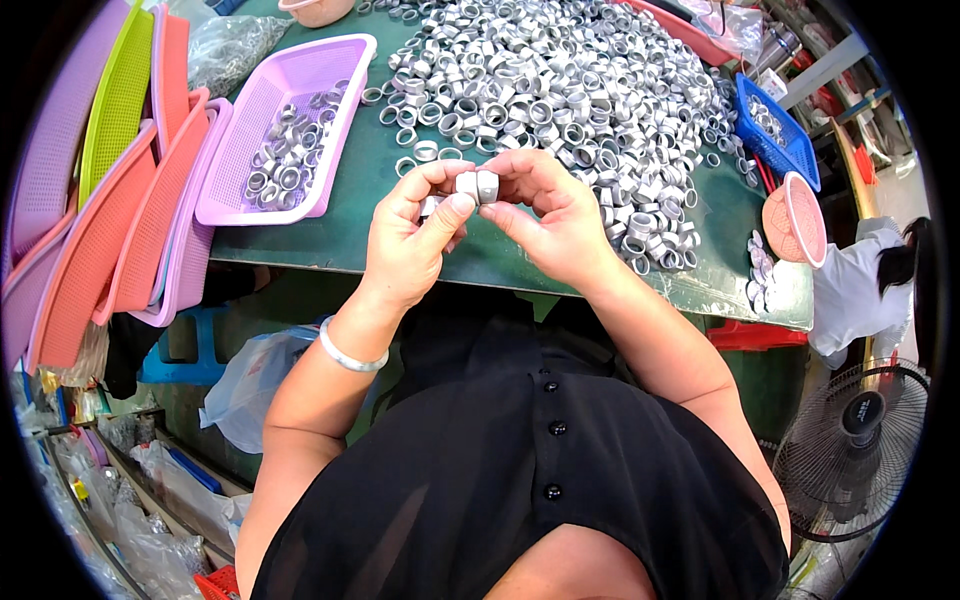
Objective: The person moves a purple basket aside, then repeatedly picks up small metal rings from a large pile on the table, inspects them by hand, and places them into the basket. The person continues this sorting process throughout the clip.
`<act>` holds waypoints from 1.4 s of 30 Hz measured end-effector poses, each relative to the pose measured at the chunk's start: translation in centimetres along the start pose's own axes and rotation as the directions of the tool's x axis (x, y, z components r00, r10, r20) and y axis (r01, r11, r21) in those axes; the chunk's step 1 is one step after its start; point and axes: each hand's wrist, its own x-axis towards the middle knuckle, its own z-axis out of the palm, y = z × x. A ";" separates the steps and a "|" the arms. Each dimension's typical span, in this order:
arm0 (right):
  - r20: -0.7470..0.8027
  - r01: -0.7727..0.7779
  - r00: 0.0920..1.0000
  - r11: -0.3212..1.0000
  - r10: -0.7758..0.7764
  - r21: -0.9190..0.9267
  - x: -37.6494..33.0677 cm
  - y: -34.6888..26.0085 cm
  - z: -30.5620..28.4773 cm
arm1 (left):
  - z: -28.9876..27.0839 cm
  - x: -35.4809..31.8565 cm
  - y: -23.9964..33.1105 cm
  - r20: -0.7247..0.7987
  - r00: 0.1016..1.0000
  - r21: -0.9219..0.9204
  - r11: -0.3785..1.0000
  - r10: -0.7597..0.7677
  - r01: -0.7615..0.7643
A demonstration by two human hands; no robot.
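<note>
1. My left hand point(415, 235) and right hand point(545, 215) meet just above the near edge of the table point(350, 225), both closed in a pinch on small grey rings point(478, 186).
2. The rings sit side by side between my fingertips, held up off the table; my left thumb presses on the near one, and my right fingers curl round the far one. Whether they are being pushed together or pulled apart I cannot tell.
3. Ahead of my hands lies the pile point(560, 100), a wide heap of loose rings that covers most of the table top.
4. To my left the purple basket point(340, 60) holds only a shallow layer of rings, and much of its bottom is bare.
5. Judging by that, I'd say little is done and most is left: the pile is far larger than what is in the basket.
6. Empty trays point(120, 200) lean stacked at my far left, and a blue basket point(790, 150) with a few rings sits at the far right.
</note>
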 end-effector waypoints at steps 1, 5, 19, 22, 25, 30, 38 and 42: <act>-0.006 -0.012 1.000 1.000 0.012 0.009 0.0 -0.1 0.1 | 0.0 0.0 0.0 -0.007 1.000 0.004 1.000 -0.011 0.011; 0.095 -0.297 0.955 0.892 0.282 0.342 0.4 -1.0 -0.7 | -0.6 0.1 0.6 0.060 0.960 -0.192 0.940 -0.274 0.280; 0.041 -0.335 0.942 0.921 0.334 0.199 0.7 -1.2 0.2 | -0.9 -0.1 0.7 0.129 0.832 -0.475 0.703 -0.539 0.529; 0.190 -0.262 0.945 0.964 0.266 -0.047 1.3 -1.2 0.4 | -1.6 -0.3 -0.1 0.092 0.828 -0.530 0.677 -0.553 0.511; 0.100 -0.206 0.968 0.954 0.232 -0.217 2.4 0.5 0.6 | -2.4 -0.3 -0.5 0.045 0.838 -0.541 0.692 -0.543 0.478; 0.086 -0.012 0.992 0.747 0.093 -0.665 4.4 3.7 1.0 | -4.0 1.6 -0.7 -0.180 0.911 -0.040 0.928 -0.371 0.370; 0.138 0.039 0.976 0.492 0.166 -0.870 5.4 4.2 2.1 | -4.5 5.3 0.0 0.076 0.990 0.936 0.335 0.117 -0.111; 0.082 -0.015 0.986 0.572 0.144 -0.820 4.7 3.8 1.1 | -4.1 6.1 0.7 0.093 0.995 0.979 0.183 -0.019 -0.088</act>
